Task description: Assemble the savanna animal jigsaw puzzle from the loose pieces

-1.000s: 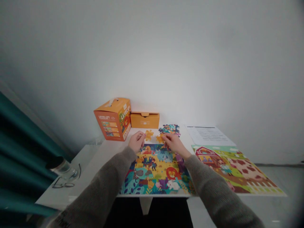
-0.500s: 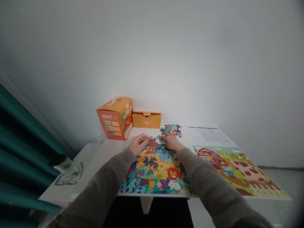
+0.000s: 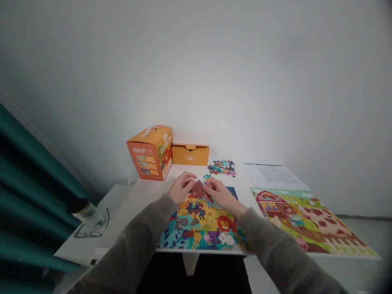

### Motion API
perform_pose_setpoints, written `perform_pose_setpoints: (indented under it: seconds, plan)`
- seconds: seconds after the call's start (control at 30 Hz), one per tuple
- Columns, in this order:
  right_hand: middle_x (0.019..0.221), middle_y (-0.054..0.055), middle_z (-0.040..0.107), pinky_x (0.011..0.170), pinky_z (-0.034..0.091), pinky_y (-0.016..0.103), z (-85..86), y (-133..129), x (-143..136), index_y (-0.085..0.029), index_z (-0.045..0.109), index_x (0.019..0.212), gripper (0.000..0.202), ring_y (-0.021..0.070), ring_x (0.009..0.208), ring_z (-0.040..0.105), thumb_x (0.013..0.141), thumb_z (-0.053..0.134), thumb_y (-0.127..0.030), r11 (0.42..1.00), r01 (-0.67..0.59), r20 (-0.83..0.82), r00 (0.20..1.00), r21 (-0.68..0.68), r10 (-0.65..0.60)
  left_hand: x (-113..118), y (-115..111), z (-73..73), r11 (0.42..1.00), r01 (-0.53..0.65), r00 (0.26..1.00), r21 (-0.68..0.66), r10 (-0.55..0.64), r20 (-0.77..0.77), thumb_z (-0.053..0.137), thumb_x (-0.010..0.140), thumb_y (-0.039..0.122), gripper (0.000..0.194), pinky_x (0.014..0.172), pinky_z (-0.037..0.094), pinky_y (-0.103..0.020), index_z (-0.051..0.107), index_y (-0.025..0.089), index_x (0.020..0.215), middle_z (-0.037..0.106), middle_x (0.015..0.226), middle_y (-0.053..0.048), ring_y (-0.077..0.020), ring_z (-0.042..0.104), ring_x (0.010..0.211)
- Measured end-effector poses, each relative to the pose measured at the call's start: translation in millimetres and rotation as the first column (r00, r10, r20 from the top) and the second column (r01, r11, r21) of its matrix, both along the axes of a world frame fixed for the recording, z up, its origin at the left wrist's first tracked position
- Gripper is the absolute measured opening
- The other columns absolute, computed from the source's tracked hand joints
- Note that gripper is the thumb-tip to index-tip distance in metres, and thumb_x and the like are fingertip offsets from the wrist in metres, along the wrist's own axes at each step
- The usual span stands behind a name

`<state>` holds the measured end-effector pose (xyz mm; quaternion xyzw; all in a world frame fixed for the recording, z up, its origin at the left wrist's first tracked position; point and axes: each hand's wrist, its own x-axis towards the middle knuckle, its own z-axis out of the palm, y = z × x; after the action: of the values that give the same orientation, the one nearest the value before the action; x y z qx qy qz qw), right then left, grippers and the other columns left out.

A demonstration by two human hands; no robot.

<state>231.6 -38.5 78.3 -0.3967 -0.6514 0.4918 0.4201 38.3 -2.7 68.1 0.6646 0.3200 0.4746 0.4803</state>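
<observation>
A brown jigsaw puzzle piece (image 3: 197,189) is between my two hands at the far side of the partly assembled animal jigsaw puzzle (image 3: 192,228). My left hand (image 3: 180,189) has curled fingers, with its thumb at the piece's left edge. From the other side, my right hand (image 3: 218,193) pinches at the piece's right edge; its fingertips hide part of the contact. A teal loose piece (image 3: 206,177) lies just beyond my right fingers. Further back is a pile of loose puzzle pieces (image 3: 222,167).
An orange puzzle box (image 3: 150,153) and a lower orange drawer box (image 3: 190,155) stand by the wall. To the right are a farm picture sheet (image 3: 309,220) and a printed paper (image 3: 272,175). Glasses (image 3: 88,233) and a dark-lidded jar (image 3: 88,214) rest at the left.
My right hand has come back from near the loose pieces to the brown piece, closing into a pinch. My left hand stays beside that piece, nearly still.
</observation>
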Motion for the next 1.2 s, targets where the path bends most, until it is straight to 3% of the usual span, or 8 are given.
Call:
perform_pose_setpoints:
  seconds: [0.17, 0.3, 0.4, 0.57, 0.7, 0.87, 1.0, 1.2]
  plan:
    - [0.068, -0.002, 0.067, 0.059, 0.049, 0.029, -8.4, -13.4, -2.6, -0.024, 0.044, 0.081, 0.033, 0.0159, 0.058, 0.063, 0.090, 0.059, -0.052, 0.995, -0.023, -0.077, 0.997, -0.102, 0.015, -5.6, -9.6, -3.0, 0.996, 0.085, 0.996, -0.039, -0.085, 0.017, 0.070, 0.083, 0.040, 0.035, 0.066, 0.048, -0.024, 0.058, 0.016, 0.106, 0.059, 0.073, 0.003, -0.0112, 0.059, 0.064]
    - [0.065, -0.005, 0.060, 0.056, 0.043, 0.026, -14.9, -21.9, -2.6, -0.023, 0.052, 0.096, 0.024, 0.0133, 0.056, 0.057, 0.091, 0.060, -0.045, 0.998, 0.069, 0.051, 0.996, 0.014, -0.069, -10.6, -19.0, -6.9, 0.996, 0.062, 0.998, -0.059, -0.064, -0.016, 0.070, 0.084, 0.039, 0.033, 0.064, 0.049, -0.025, 0.063, 0.014, 0.105, 0.059, 0.068, 0.003, -0.0118, 0.059, 0.061]
    - [0.067, -0.007, 0.056, 0.057, 0.043, 0.025, -18.7, -26.1, -3.1, -0.025, 0.052, 0.108, 0.021, 0.0125, 0.056, 0.055, 0.093, 0.057, -0.039, 0.991, 0.104, 0.054, 0.993, 0.085, -0.109, -12.5, -26.1, -10.6, 0.996, 0.028, 0.999, -0.083, -0.029, -0.018, 0.072, 0.082, 0.039, 0.034, 0.062, 0.050, -0.025, 0.066, 0.014, 0.104, 0.061, 0.067, 0.002, -0.0126, 0.060, 0.060]
    - [0.061, -0.006, 0.060, 0.058, 0.044, 0.025, -30.3, -29.5, -9.4, -0.024, 0.052, 0.096, 0.010, 0.0132, 0.055, 0.057, 0.094, 0.054, -0.034, 0.995, 0.083, 0.074, 0.993, 0.063, -0.088, -20.2, -28.9, -29.1, 0.990, -0.007, 0.999, -0.138, 0.013, 0.045, 0.076, 0.078, 0.039, 0.035, 0.057, 0.048, -0.024, 0.067, 0.013, 0.099, 0.066, 0.066, 0.000, -0.0116, 0.059, 0.055]
    - [0.055, -0.007, 0.061, 0.055, 0.042, 0.024, -40.7, -29.3, -16.0, -0.023, 0.051, 0.092, 0.013, 0.0123, 0.049, 0.055, 0.093, 0.055, -0.035, 0.998, 0.068, 0.018, 0.998, -0.005, -0.068, -30.1, -23.6, -46.0, 0.973, -0.021, 0.977, -0.231, 0.069, 0.203, 0.077, 0.076, 0.042, 0.034, 0.050, 0.044, -0.022, 0.066, 0.014, 0.093, 0.065, 0.063, 0.001, -0.0096, 0.056, 0.048]
    - [0.053, -0.007, 0.062, 0.053, 0.040, 0.023, -40.9, -28.7, -19.4, -0.023, 0.051, 0.090, 0.016, 0.0120, 0.046, 0.055, 0.091, 0.056, -0.038, 0.994, 0.095, -0.016, 0.995, -0.046, -0.096, -36.8, -22.8, -46.9, 0.945, 0.012, 0.906, -0.326, 0.128, 0.403, 0.080, 0.072, 0.041, 0.035, 0.043, 0.039, -0.020, 0.063, 0.016, 0.089, 0.061, 0.061, 0.004, -0.0076, 0.050, 0.043]
    - [0.053, -0.007, 0.063, 0.052, 0.039, 0.023, -38.5, -29.1, -20.1, -0.023, 0.052, 0.090, 0.015, 0.0118, 0.045, 0.056, 0.091, 0.056, -0.038, 0.993, 0.110, -0.016, 0.994, -0.037, -0.110, -35.6, -25.4, -46.0, 0.949, 0.042, 0.915, -0.311, 0.088, 0.394, 0.083, 0.070, 0.039, 0.035, 0.044, 0.040, -0.020, 0.065, 0.015, 0.089, 0.060, 0.061, 0.004, -0.0077, 0.052, 0.045]
    - [0.053, -0.007, 0.063, 0.053, 0.041, 0.023, -37.8, -29.5, -21.2, -0.023, 0.051, 0.090, 0.017, 0.0121, 0.046, 0.058, 0.092, 0.056, -0.039, 0.994, 0.103, -0.024, 0.994, -0.026, -0.104, -32.5, -22.6, -56.0, 0.968, 0.074, 0.947, -0.239, 0.006, 0.321, 0.083, 0.071, 0.038, 0.038, 0.046, 0.042, -0.020, 0.068, 0.015, 0.098, 0.060, 0.064, 0.004, -0.0076, 0.054, 0.048]
